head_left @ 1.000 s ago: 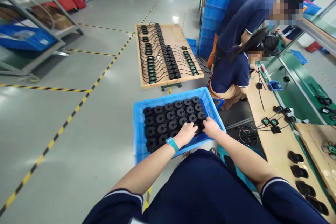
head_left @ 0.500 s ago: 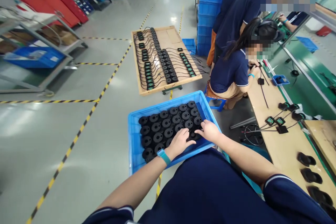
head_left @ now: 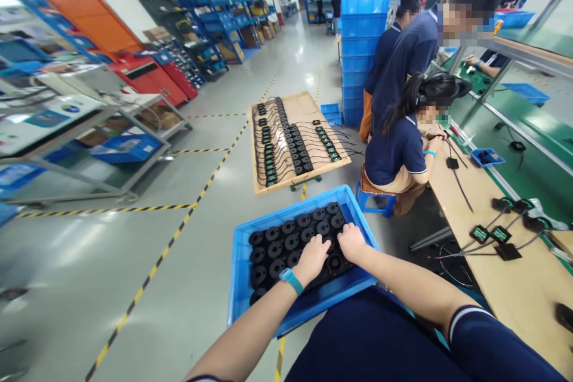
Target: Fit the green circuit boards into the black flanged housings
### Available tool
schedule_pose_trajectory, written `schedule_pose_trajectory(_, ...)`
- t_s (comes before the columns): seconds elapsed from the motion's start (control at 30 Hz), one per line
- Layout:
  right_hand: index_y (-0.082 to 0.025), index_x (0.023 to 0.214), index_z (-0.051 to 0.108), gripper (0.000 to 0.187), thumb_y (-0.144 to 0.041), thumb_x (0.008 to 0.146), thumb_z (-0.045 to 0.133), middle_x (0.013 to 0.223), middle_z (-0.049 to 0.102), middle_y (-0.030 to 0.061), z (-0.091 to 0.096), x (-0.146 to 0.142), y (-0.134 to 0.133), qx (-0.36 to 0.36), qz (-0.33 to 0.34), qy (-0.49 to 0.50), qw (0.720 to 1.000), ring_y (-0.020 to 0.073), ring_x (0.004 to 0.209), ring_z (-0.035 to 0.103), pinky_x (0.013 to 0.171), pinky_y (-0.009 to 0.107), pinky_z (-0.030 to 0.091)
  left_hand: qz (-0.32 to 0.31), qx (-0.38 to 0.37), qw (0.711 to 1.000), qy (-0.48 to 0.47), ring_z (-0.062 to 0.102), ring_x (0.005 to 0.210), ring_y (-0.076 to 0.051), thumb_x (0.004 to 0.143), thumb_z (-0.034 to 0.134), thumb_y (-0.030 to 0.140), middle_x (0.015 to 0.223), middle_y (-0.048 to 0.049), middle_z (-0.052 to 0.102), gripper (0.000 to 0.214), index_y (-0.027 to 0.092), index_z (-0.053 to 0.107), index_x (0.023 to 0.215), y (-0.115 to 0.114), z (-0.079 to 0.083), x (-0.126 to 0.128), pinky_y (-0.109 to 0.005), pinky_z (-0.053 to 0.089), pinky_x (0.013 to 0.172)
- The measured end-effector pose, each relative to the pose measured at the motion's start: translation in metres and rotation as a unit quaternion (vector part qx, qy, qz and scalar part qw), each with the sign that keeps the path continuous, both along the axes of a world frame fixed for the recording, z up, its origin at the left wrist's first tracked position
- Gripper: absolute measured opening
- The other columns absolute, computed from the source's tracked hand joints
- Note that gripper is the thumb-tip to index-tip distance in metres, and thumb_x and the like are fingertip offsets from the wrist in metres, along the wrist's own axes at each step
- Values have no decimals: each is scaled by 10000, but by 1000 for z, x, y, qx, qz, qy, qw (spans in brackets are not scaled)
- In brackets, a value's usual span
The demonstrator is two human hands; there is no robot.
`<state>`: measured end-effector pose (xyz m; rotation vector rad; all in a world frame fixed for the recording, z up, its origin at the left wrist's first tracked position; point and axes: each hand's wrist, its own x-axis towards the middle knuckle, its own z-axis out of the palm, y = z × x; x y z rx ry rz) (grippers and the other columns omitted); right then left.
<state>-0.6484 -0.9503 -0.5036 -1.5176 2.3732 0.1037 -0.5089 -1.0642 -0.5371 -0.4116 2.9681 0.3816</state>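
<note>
In the head view, a blue plastic bin (head_left: 256,227) in front of me holds rows of black round parts (head_left: 274,249), each a disc with a hole in it. My left hand (head_left: 312,259), with a teal band at the wrist, reaches in from the near side, its fingers bent down around a black round part in the right half of the bin. Close by on the right, my right hand (head_left: 353,243) has its fingers curled onto a part of the same kind. Both sets of fingertips are partly hidden among the parts. One part (head_left: 335,264) just below my hands shows a ringed face.
Beyond the bin, a wooden board (head_left: 301,181) carries black parts, cables and small green circuit boards. A seated person (head_left: 394,149) works at the bench (head_left: 501,286) on my right, with others standing behind. Stacked blue bins (head_left: 364,42) rise at the back; a metal cart (head_left: 134,182) stands left.
The view has tilted up, showing more shelving at the back. Both hands stay over the right half of the bin; my left fingers have drawn in closer around the parts.
</note>
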Motion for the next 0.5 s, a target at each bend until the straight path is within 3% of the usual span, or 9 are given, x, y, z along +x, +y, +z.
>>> schedule_pose_trajectory(0.13,-119,1053,740,259,-186,896,545,1176,601,214,-9,-7,-4,-1,3,0,1000,324,1122,531,883,421,489,-18,11,1000,4,562,1022,-262,844,693,189,1069,-89,554,115,217,602,909,-5,-2,-2,-412,508,886)
schedule_pose_trajectory(0.5,-105,1110,706,396,-415,863,705,1199,562,175,-23,-16,1,-32,36,19,999,320,1132,507,924,410,488,-31,28,997,60,516,993,-215,832,711,156,1057,-49,516,163,207,561,867,-7,-10,5,-343,488,839)
